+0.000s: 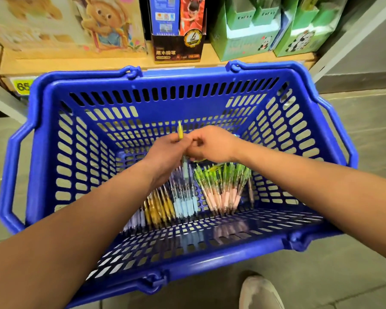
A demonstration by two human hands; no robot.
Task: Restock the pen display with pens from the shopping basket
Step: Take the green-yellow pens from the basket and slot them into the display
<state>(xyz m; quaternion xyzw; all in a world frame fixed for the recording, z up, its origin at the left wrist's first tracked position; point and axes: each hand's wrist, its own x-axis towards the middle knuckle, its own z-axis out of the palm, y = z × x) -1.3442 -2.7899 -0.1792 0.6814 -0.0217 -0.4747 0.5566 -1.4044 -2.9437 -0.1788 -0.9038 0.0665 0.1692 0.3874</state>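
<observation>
Fingers of the left hand (165,152) curl round a slim yellow pen (180,131). The right hand (212,143) curls against it, grip unclear, inside the slotted plastic basket (156,76).

Glossy blue plastic basket (42,139); clear shiny plastic pens (223,186); printed cardboard boxes (241,30) on a matt wood-look shelf (76,61)

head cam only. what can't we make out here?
All head view:
- whether the right hand holds anything: its curled fingers and the left hand, gripping a yellow pen, hide it
- count of the pens in the basket: motion blur, left forearm covers some
- price tag: basket rim cuts it
- shelf boxes: top edge crops them
</observation>
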